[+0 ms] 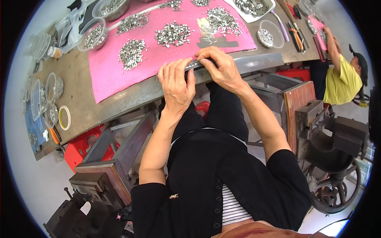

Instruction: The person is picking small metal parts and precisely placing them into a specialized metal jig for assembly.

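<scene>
Beyond the hands (176, 85), clear tubs (279, 31) of small metal pieces (266, 38).

Workshop, workbench (79, 99), piles of small metal parts (173, 34), hand tools (294, 38), heavy dark machine (349, 137) (with a handwheel (358, 182)).

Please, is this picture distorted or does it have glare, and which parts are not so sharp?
Head view: strong fisheye distortion, the workbench curving and the corners black; head view: glints on the metal pieces, washed-out brightness near the lower right rim; head view: left hand and right hand fairly sharp, the co-worker in yellow at the right rim softer.
</scene>
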A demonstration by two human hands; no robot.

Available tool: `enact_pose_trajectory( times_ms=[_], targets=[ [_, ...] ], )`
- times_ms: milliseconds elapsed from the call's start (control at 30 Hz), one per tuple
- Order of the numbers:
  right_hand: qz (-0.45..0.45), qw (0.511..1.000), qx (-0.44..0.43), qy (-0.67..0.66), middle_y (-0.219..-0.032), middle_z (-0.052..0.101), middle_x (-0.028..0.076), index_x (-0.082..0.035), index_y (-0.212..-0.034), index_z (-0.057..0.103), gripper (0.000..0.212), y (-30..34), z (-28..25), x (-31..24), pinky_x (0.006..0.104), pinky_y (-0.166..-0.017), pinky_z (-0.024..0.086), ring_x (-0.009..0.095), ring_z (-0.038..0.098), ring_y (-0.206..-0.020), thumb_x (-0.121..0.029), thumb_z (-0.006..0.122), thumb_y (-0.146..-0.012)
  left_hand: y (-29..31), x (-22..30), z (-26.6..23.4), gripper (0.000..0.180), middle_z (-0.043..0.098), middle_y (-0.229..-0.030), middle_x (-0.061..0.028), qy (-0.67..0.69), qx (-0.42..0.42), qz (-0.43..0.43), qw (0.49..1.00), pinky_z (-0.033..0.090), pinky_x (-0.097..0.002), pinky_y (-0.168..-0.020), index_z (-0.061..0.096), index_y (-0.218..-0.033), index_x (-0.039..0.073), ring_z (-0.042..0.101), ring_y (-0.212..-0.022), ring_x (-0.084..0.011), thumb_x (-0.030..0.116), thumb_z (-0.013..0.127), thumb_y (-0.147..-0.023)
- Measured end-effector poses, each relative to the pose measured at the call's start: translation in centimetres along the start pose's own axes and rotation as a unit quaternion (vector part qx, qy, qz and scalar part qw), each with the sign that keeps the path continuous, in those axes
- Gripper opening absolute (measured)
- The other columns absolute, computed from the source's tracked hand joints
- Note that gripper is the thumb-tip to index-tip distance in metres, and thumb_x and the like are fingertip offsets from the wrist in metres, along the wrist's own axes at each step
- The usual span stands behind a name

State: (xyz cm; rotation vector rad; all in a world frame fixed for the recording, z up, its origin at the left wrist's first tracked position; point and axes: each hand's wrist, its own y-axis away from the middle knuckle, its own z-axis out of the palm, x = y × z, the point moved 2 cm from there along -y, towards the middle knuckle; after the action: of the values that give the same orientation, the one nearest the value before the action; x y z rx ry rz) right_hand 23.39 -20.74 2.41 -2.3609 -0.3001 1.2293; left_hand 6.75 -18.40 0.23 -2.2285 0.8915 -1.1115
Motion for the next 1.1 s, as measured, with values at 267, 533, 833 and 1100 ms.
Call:
enact_pose_trajectory(
  times_ms=[267,533,833,1100],
  targets=[
    [-0.036,0.996,-0.024,0.081,-0.097,0.069,0.011,0.0,-0.095,0.062,0.007,-0.2,0.0,-0.4,0.0359,-0.079,0.051,0.028,0.065,-0.087,0.002,0.065,-0.088,0.0,0.0,0.0,0.037,0.064,-0.11,-0.01,0.002,0.005,-0.001,1.0,0.037,-0.048,-0.104,0.062,-0.119,0.006,0.06,-0.107,-0.0286,0.006,0.069,-0.083],
    [-0.094,0.983,-0.01,0.155,-0.092,0.064,0.011,-0.001,-0.097,0.06,0.013,-0.1,0.1,-1.0,0.0386,-0.079,0.046,0.03,0.062,-0.084,0.003,0.064,-0.085,-0.3,0.2,-0.1,0.038,0.065,-0.108,-0.0102,0.007,0.017,0.008,1.0,0.038,-0.0442,-0.099,0.063,-0.118,0.005,0.061,-0.104,-0.0294,0.003,0.071,-0.081],
    [-0.123,0.976,-0.019,0.178,-0.097,0.067,0.007,-0.003,-0.099,0.064,0.017,0.2,-0.1,-1.0,0.0382,-0.087,0.045,0.025,0.064,-0.09,-0.001,0.068,-0.083,0.0,0.1,-0.1,0.039,0.065,-0.108,-0.0103,0.011,0.021,0.007,1.0,0.039,-0.0434,-0.098,0.063,-0.118,0.006,0.061,-0.103,-0.0295,0.002,0.071,-0.081],
    [-0.032,0.996,-0.057,0.065,-0.097,0.069,0.01,-0.004,-0.101,0.065,0.016,-0.4,-1.1,0.7,0.0357,-0.082,0.051,0.028,0.067,-0.088,-0.001,0.068,-0.086,-0.4,0.0,0.0,0.037,0.065,-0.108,-0.0108,0.01,0.017,0.01,1.0,0.039,-0.0438,-0.098,0.063,-0.117,0.006,0.06,-0.104,-0.0303,0.002,0.07,-0.081]
  ],
)
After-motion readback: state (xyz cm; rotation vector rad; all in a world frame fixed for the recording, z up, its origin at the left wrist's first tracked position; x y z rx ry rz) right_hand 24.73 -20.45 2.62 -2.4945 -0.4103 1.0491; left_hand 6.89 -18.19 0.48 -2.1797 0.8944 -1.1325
